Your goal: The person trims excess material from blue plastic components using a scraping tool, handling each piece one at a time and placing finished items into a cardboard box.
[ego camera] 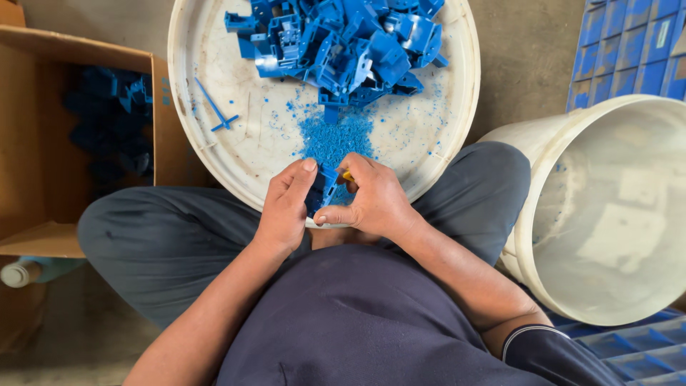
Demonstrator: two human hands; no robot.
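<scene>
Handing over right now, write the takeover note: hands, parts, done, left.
Left hand: fingers closed on a blue plastic part at the near rim of the white tub.
Right hand: grips the same part, with a small yellow-tipped tool.
Done: blue shavings lie in the tub; blue parts sit in the cardboard box.
Left: pile of blue parts at the tub's far side.
White bucket at right, contents unclear.

Your one view comes from the camera on your head, looking almost straight down past your chest and lap. It sits close above your two hands, left hand [286, 207] and right hand [371, 200]. The round basin [236, 154] lies far, a cardboard box [43, 143] left, a white bucket [607, 214] right.
</scene>
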